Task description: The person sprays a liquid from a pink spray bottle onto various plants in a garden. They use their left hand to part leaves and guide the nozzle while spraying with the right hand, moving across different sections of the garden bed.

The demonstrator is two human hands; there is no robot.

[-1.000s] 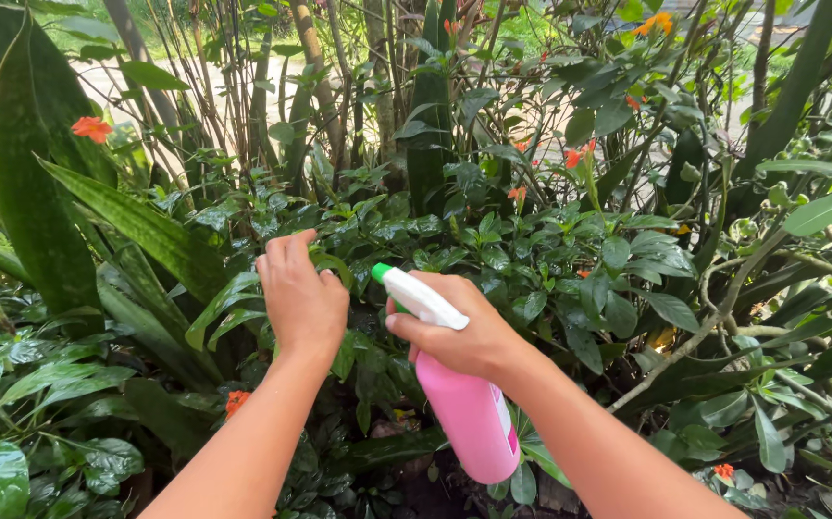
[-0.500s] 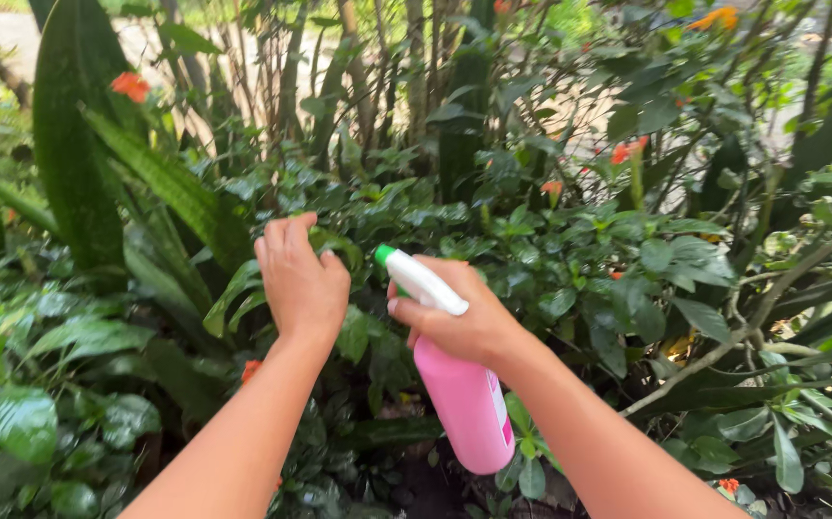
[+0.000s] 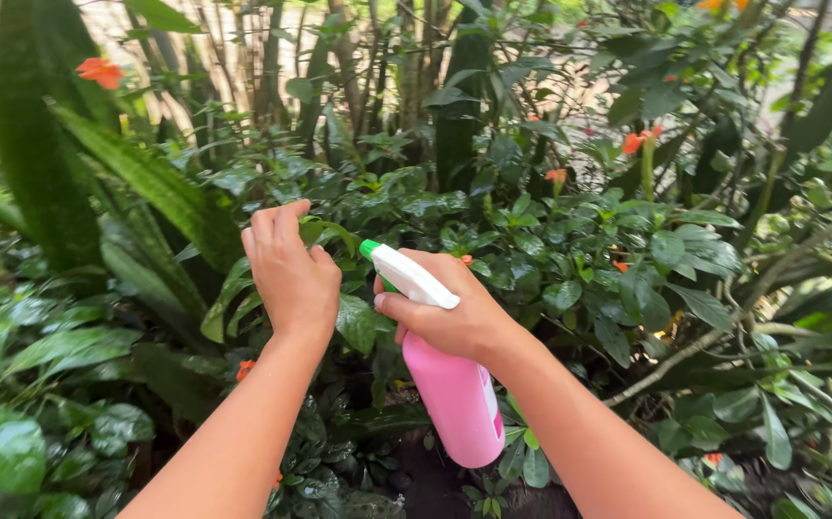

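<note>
Presently, pink plastic spray bottle [image 3: 454, 394] with white trigger head and green nozzle tip held tilted in right hand [image 3: 454, 312], fingers wrapped around neck. Left hand [image 3: 291, 274] closed on narrow green leaf [image 3: 324, 231] just ahead of nozzle. Glossy wet foliage [image 3: 550, 250] all around; broad mottled sword-shaped leaf [image 3: 36, 163] at left; orange flower [image 3: 99, 69] above.

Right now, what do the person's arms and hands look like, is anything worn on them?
Both are bare: the left hand and right hand show no gloves, rings or watch, and both forearms are uncovered to the frame's edge, with no sleeve in view.
</note>
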